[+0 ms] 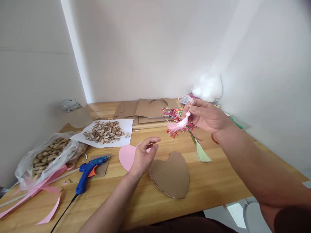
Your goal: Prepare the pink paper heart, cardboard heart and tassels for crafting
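Between the thumb and fingers of my right hand hangs a pink tassel, raised over the table, its strands trailing left. Behind and below it lies a tangle of multicoloured threads. A pale green tassel rests on the wood under my right hand. My left hand hovers with thumb and fingers apart and nothing between them. It partly covers a pink paper heart. Close to its right is a brown cardboard heart, flat on the table.
A blue glue gun lies on a cardboard scrap at left, its cord running forward. Beyond are peanut shells on white paper, a plastic bag of peanuts and pink paper strips. Cardboard sheets and white stuffing sit by the wall.
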`<state>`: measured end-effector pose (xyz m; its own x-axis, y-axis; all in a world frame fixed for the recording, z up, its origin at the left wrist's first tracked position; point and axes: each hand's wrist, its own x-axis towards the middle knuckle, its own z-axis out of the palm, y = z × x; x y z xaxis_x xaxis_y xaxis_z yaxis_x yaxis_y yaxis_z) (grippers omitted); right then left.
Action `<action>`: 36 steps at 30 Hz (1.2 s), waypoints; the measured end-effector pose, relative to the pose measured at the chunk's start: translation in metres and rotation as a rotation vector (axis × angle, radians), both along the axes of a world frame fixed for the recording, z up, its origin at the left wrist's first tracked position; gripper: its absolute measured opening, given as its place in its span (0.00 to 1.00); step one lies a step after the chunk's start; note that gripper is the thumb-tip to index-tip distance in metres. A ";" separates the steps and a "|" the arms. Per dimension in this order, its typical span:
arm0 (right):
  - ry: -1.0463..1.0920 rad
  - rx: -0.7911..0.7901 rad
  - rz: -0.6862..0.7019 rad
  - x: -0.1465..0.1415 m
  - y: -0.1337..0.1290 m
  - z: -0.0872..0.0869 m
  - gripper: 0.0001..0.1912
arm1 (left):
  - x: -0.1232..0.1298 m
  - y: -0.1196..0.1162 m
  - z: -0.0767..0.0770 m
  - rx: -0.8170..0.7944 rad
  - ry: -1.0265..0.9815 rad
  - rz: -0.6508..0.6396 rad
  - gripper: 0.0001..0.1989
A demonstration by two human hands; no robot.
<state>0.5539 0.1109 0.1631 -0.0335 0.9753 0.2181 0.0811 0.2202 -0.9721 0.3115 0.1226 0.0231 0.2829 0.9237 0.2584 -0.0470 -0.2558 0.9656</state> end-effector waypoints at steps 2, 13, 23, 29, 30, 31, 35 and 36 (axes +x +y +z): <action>-0.235 0.001 -0.174 0.011 0.009 0.000 0.15 | -0.007 0.003 -0.002 -0.070 0.014 0.082 0.13; -0.029 -0.054 -0.172 0.014 0.007 -0.007 0.16 | -0.014 0.004 0.002 -0.037 -0.054 0.085 0.15; -0.145 -0.084 -0.185 0.014 0.007 -0.030 0.15 | -0.020 0.001 0.003 -0.059 -0.032 0.089 0.18; -0.031 -0.095 -0.100 0.014 0.002 -0.034 0.17 | -0.022 0.001 0.014 -0.049 -0.015 0.105 0.17; -0.022 -0.112 -0.100 0.013 0.001 -0.034 0.17 | -0.022 0.001 0.017 -0.029 -0.006 0.107 0.17; -0.019 -0.125 -0.092 0.013 -0.001 -0.033 0.17 | -0.021 0.000 0.020 -0.012 -0.001 0.109 0.16; -0.043 -0.122 -0.018 0.004 -0.010 -0.030 0.15 | -0.016 -0.001 0.030 0.029 -0.035 0.104 0.12; -0.055 -0.116 -0.005 0.000 -0.013 -0.029 0.15 | -0.013 -0.001 0.032 0.045 -0.043 0.092 0.12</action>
